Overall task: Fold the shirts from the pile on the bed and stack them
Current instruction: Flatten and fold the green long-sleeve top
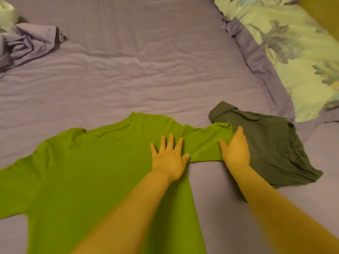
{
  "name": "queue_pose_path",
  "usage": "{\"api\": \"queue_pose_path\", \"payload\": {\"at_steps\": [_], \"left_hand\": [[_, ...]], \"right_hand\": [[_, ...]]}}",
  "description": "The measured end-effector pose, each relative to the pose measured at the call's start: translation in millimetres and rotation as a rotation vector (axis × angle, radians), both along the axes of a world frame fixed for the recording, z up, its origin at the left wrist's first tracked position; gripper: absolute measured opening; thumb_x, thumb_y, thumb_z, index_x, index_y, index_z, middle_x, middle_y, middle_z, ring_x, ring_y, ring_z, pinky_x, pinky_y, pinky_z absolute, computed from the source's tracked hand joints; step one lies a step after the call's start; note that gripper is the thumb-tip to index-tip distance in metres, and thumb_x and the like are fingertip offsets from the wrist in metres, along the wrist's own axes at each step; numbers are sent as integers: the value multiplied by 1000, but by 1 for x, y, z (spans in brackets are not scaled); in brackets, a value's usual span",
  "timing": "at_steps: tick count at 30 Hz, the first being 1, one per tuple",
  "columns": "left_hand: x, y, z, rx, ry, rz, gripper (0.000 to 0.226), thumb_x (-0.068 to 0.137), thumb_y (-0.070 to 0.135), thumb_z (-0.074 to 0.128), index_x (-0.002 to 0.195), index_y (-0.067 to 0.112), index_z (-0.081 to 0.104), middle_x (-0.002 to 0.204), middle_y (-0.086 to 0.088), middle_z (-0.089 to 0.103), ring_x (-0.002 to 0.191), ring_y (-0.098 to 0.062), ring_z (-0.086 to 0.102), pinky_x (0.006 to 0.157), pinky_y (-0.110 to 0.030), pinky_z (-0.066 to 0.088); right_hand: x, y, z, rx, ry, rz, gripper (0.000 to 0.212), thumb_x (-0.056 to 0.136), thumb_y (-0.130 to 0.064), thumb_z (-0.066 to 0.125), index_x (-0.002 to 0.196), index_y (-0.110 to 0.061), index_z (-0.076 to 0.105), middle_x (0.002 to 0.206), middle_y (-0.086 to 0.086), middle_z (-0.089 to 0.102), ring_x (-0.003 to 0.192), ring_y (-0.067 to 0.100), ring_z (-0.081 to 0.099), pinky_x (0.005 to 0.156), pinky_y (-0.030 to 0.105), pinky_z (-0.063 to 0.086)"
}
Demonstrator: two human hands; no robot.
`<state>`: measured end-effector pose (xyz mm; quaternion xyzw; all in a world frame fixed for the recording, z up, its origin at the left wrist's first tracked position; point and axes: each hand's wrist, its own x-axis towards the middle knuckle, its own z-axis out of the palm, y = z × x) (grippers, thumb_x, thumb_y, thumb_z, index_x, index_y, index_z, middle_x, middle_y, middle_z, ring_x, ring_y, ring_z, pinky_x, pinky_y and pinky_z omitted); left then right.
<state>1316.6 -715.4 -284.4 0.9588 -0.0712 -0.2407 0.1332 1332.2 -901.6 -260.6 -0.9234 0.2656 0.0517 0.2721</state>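
Lying flat on the purple bed sheet [146, 70], one green shirt [88, 171] has its collar pointing away from the person, long axis running near to far, sleeves out sideways. Left hand [169, 158] is spread flat, pressing on it near the right shoulder. Right hand [235, 149] grips the right sleeve's end. One folded dark grey shirt [271, 143] sits just to the right, under that sleeve tip.
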Motion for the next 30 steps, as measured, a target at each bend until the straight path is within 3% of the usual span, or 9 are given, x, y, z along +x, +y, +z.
{"api": "queue_pose_path", "payload": {"at_steps": [5, 7, 11, 14, 16, 19, 24, 27, 30], "left_hand": [[28, 3, -6, -128, -44, 100, 55, 98, 50, 31, 144, 20, 34, 154, -8, 27, 140, -28, 23, 112, -43, 23], [39, 8, 2, -424, -33, 305, 45, 99, 44, 37, 125, 13, 56, 132, -13, 54, 123, -27, 47, 99, -36, 37], [51, 37, 18, -1286, 550, 1010, 55, 92, 64, 26, 106, 18, 55, 90, -3, 61, 74, -19, 61, 60, -27, 50], [49, 73, 17, -1559, 753, 1086, 78, 81, 78, 26, 110, 16, 64, 94, -12, 72, 84, -25, 70, 69, -37, 58], [43, 87, 15, -1530, 714, 1075, 68, 85, 69, 38, 104, 14, 72, 105, -13, 72, 94, -26, 70, 68, -38, 59], [37, 94, 2, -1217, 398, 982, 17, 93, 21, 57, 104, 11, 65, 115, -19, 66, 90, -26, 67, 70, -30, 57], [21, 111, -10, -958, 86, 747, 32, 100, 11, 41, 130, 5, 49, 128, -19, 57, 116, -29, 55, 99, -42, 44], [16, 129, -16, -848, 121, 838, 46, 100, 17, 41, 145, 17, 30, 119, -22, 59, 96, -39, 63, 75, -50, 56], [9, 148, -16, -975, 192, 1019, 57, 99, 11, 44, 148, 17, 16, 81, -9, 57, 55, -17, 57, 43, -26, 51]], "right_hand": [[12, 19, -3, 134, -90, -2, 41, 90, -8, 53, 130, -3, 47, 115, 22, 57, 106, 38, 54, 78, 37, 41], [17, 40, 5, 261, -136, 69, 42, 89, -4, 52, 131, -8, 48, 104, 13, 57, 97, 32, 56, 72, 29, 39], [20, 104, 23, 676, -162, 237, 52, 88, 5, 55, 135, -12, 41, 89, -7, 51, 69, -3, 60, 57, 7, 44], [15, 139, 18, 848, -104, 319, 52, 91, 0, 55, 137, -14, 36, 86, -3, 53, 65, 6, 60, 62, 23, 51], [12, 138, 8, 690, -155, 298, 40, 96, -6, 48, 135, -8, 42, 90, 2, 57, 82, 23, 58, 80, 37, 48], [4, 119, -16, 295, -176, 288, 37, 97, -5, 41, 133, -7, 48, 124, 15, 57, 115, 29, 52, 96, 29, 36], [-13, 117, -51, -242, 83, 727, 54, 98, -47, 30, 147, -24, 28, 155, 9, 23, 143, 33, 21, 112, 48, 22], [-17, 123, -54, -406, 115, 748, 73, 91, -62, 8, 140, -21, 42, 148, 13, 37, 134, 43, 35, 104, 63, 27], [-17, 143, -44, -428, 161, 735, 72, 86, -63, 20, 139, -21, 44, 146, 18, 39, 135, 44, 32, 103, 67, 23]]}}
